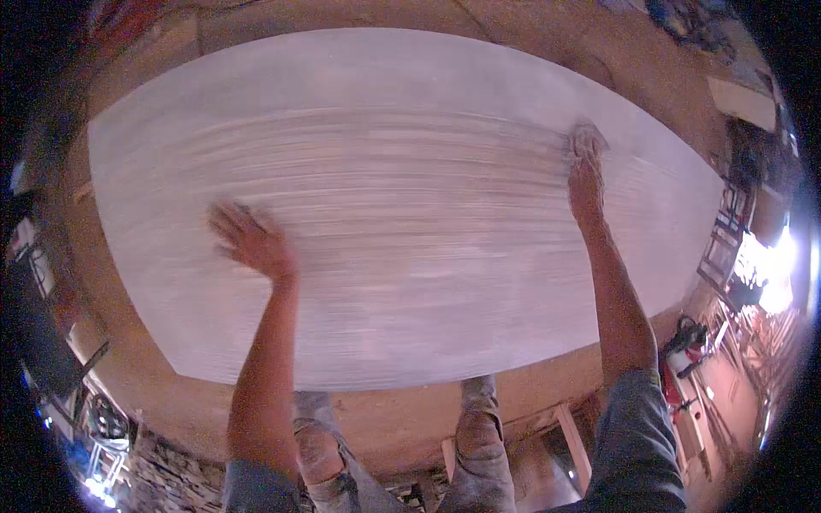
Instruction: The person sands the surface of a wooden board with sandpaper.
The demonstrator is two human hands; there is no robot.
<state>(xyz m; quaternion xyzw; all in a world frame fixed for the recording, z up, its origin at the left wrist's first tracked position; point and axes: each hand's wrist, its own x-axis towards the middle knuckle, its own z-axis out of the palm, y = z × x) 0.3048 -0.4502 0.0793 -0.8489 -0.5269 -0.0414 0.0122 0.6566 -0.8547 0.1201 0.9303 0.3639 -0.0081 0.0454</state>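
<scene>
A large pale panel (385,342) lies flat in front of me, its surface streaked lengthwise with whitish and brownish lines. My left hand (254,242) is over the left part of the panel, fingers spread and slightly blurred, holding nothing. Whether it touches the surface I cannot tell. Toward the panel's far right, my right hand (587,171) presses down with its fingers closed over something greyish (588,135). Blur and the hand hide most of that item, so its kind is unclear.
The panel rests on a larger brown work surface (145,308). At the right are a red and black tool (684,350), a ladder-like frame (725,227) and piled wood strips (774,350). Scraps litter the lower left floor (167,470). My legs (479,436) stand close to the near edge.
</scene>
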